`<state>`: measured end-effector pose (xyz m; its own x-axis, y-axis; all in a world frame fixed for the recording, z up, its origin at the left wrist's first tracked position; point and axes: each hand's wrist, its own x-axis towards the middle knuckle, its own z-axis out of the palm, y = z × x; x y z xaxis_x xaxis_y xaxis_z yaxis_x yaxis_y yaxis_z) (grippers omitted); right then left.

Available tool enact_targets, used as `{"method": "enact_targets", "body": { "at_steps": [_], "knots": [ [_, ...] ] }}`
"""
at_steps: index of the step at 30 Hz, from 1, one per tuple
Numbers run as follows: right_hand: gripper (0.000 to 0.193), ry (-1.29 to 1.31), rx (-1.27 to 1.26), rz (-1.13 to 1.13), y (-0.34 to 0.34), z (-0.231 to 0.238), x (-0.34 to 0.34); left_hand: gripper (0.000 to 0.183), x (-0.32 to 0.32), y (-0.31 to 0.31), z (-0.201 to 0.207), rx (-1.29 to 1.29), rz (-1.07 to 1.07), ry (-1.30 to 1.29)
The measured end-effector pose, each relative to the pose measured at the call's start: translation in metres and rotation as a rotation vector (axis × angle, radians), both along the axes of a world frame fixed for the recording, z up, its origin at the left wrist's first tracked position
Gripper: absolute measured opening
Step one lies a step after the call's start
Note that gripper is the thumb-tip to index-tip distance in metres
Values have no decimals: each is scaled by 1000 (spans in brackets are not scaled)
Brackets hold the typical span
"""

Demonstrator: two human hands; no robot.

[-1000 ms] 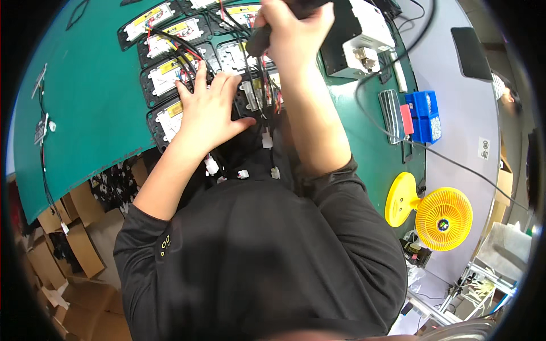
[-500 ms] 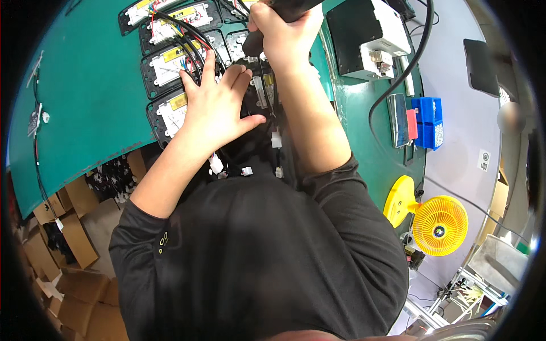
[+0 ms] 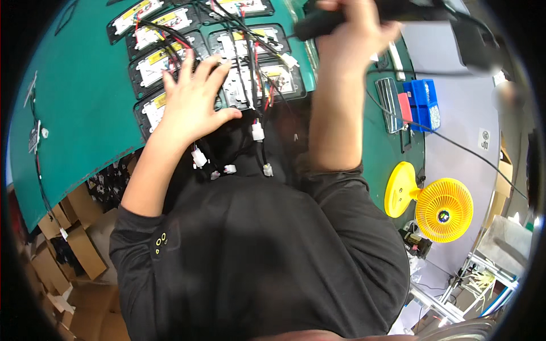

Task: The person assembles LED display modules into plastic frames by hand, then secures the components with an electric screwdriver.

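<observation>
My left hand [image 3: 196,105] lies with fingers spread over the black flat housings, its fingertips among dark cables. White modules with yellow labels sit inside the housings; one white module [image 3: 152,72] shows just left of my fingers. My right hand [image 3: 357,38] is wrapped round a black corded power tool that looks like an electric screwdriver [image 3: 318,21], held right of the housings with its thin tip pointing left. The tool's far end is blurred. White plug connectors [image 3: 257,131] hang on cables from the near side of the housings, in front of my shirt.
The green-topped table [image 3: 85,113] carries a loose cable lead [image 3: 35,136] at far left. On the right are a blue parts bin [image 3: 422,105], a dark flat phone-like device [image 3: 389,105] and a yellow fan [image 3: 443,210]. Cardboard boxes [image 3: 85,250] stand below left.
My right hand has swung right with the tool, away from the housings, uncovering those on the right. My left hand has shifted slightly left in view, fingers still spread.
</observation>
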<state>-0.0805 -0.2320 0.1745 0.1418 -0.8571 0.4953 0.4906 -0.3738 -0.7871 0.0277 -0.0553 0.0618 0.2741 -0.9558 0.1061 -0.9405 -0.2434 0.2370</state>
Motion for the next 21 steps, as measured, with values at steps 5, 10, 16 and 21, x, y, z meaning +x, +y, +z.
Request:
{"method": "enact_targets", "body": {
  "at_steps": [5, 10, 16, 21],
  "knots": [
    [25, 31, -280, -420, -80, 17, -71, 85, 8, 15, 20, 116, 13, -210],
    [18, 16, -221, -410, -129, -10, -82, 74, 19, 23, 13, 80, -20, -147],
    [36, 135, -195, -410, -143, -25, -98, 54, 17, 38, 10, 16, 37, -99],
    [37, -97, -15, -169, -43, -5, -76, 45, 19, 40, -13, -202, 28, 78]
  ]
}}
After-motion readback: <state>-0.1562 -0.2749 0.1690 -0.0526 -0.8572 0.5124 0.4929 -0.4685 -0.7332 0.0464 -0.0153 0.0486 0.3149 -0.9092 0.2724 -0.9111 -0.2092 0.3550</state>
